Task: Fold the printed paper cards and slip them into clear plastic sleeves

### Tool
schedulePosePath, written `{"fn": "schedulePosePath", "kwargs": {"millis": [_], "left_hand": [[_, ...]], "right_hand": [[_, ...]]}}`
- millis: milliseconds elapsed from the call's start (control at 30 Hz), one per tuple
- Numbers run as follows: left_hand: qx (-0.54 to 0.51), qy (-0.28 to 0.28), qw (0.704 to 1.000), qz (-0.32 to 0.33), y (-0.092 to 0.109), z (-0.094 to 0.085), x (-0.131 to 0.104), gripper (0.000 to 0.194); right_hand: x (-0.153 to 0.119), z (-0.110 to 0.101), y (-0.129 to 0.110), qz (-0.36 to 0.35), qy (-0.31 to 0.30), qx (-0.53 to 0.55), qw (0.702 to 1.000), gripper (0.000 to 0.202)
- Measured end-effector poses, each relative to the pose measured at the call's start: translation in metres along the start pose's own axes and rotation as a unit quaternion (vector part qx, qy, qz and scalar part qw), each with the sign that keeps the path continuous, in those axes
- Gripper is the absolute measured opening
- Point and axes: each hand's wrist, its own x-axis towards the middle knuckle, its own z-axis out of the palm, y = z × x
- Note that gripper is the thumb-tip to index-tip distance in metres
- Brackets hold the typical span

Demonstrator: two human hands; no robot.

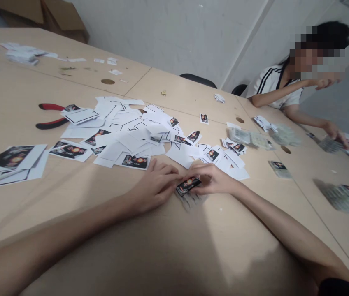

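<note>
A small black printed card (188, 186) with an orange burst lies over a clear plastic blister pack (193, 201) at the table's middle. My right hand (212, 179) curves over the card from the right, its thumb and fingers closed on the edges. From the left, my left hand (159, 183) has its bent fingers and thumb against the left edge of the card and pack. Its fingertips are partly hidden there. Just beyond my hands spreads a loose heap of white and printed cards (128, 142).
Red-handled pliers (52, 107) lie by the heap's left side. More cards (20, 162) rest at left. Plastic packs (239, 135) and another stack (344, 197) are at right. A co-worker (281, 88) sits across, one hand over packs. A cardboard box (47, 16) stands behind the table.
</note>
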Motion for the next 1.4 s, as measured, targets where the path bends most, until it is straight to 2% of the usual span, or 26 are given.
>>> {"fn": "schedulePosePath", "kwargs": {"millis": [1033, 1400], "left_hand": [[0.034, 0.009, 0.999, 0.001, -0.002, 0.004, 0.001, 0.025], [0.041, 0.056, 0.997, -0.032, -0.002, 0.012, 0.003, 0.032]], "right_hand": [[0.0, -0.003, -0.001, 0.007, -0.015, -0.015, 1.0, 0.035], [0.001, -0.003, -0.004, 0.014, -0.02, -0.016, 1.0, 0.036]]}}
